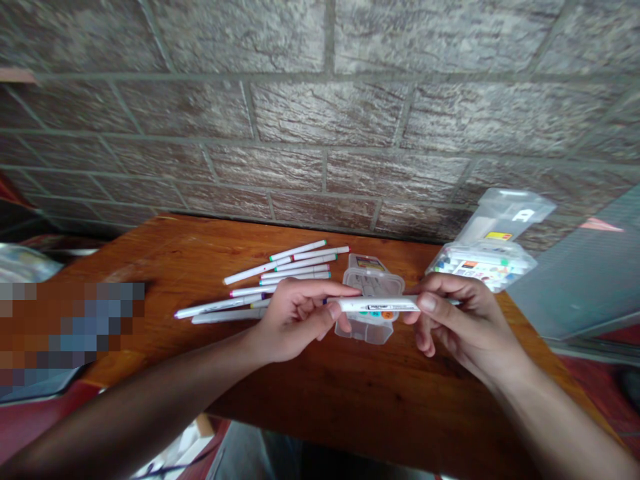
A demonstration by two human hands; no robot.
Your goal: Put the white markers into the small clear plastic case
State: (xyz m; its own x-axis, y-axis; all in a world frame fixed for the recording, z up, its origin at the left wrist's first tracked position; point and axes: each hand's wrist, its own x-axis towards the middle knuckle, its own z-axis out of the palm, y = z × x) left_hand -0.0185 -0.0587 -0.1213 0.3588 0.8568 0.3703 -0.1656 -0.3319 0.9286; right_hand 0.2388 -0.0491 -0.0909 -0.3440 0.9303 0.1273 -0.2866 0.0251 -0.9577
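A white marker (377,304) with black lettering is held level between my two hands, above the table. My left hand (297,317) pinches its dark blue end between thumb and fingers. At the other end, my right hand (453,317) grips it with thumb and fingers, hiding most of that tip. Below and behind the marker stands a small clear plastic case (373,332) with its lid up; coloured round ends show inside. Left of it lie several loose white markers (300,272) with coloured ends, some partly hidden by my left hand.
A larger clear case (483,263), lid raised and filled with markers, stands at the right edge of the wooden table (350,393). A stone-block wall (290,167) rises directly behind the table. At the far left, a blurred-out patch covers part of the view.
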